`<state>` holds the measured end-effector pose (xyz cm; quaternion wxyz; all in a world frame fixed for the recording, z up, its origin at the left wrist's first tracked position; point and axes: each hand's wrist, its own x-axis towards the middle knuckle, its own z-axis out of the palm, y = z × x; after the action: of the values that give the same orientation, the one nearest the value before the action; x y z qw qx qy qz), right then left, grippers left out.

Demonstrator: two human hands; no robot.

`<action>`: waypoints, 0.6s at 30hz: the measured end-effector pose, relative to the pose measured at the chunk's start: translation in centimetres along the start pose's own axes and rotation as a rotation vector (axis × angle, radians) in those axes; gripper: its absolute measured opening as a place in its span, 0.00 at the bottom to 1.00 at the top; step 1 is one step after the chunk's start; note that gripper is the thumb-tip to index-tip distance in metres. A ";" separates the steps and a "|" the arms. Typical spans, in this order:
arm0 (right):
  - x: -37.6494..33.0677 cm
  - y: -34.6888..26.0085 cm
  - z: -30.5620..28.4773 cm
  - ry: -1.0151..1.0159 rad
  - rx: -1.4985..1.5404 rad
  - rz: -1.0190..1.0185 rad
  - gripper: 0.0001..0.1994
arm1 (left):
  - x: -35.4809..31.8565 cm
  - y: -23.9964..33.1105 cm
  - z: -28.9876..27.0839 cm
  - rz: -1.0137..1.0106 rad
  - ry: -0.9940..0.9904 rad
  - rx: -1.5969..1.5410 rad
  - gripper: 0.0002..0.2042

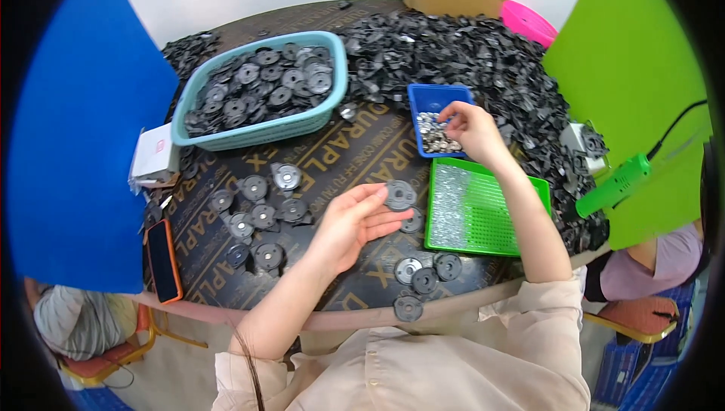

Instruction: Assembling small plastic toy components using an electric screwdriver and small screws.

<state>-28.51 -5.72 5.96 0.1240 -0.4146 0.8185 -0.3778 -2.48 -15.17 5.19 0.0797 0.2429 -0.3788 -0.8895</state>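
Note:
My left hand [351, 220] holds a dark grey round plastic disc [399, 195] with a hole in its middle, pinched between thumb and fingers above the table. Right of it, my right hand [474, 131] reaches into a small blue tray [414, 101] of shiny silver metal pieces [432, 130]. Its fingertips are drawn together at the pieces; what they grip, if anything, is too small to make out. Just below that tray stands a green tray [491, 218], partly under my right forearm, with thin silvery pins [451, 203] along its left side.
Several similar discs [263, 217] lie left of my left hand, others [424, 280] near the front edge. A teal basket [257, 139] full of discs stands far left, beside a phone [162, 260]. Black parts [453, 56] pile up behind. A green handheld tool [615, 186] hangs at right.

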 end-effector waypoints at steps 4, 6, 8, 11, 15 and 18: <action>0.1 1.3 -0.5 0.006 -0.032 -0.043 0.12 | 0.1 -0.4 0.4 0.009 -0.060 0.025 0.15; -0.1 0.2 0.1 0.015 -0.037 -0.053 0.13 | 0.0 -0.4 0.1 0.010 -0.053 0.048 0.15; -0.3 -0.7 0.2 0.020 -0.054 -0.065 0.12 | 0.4 -0.9 -0.3 0.005 -0.071 0.050 0.15; 0.2 -0.5 0.1 -0.082 0.011 -0.015 0.12 | 0.4 -1.1 -0.5 -0.003 -0.077 0.040 0.14; 0.1 -0.5 -0.2 0.027 0.042 -0.057 0.12 | 0.5 -1.0 -0.1 -0.011 -0.082 0.041 0.14; 0.8 -0.2 -0.5 0.002 0.095 0.031 0.12 | 0.3 -0.8 0.1 -0.013 -0.073 0.038 0.14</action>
<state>-29.14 -6.19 6.54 0.1488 -0.3951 0.8060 -0.4148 -2.73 -14.63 4.54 0.0555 0.2143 -0.3968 -0.8908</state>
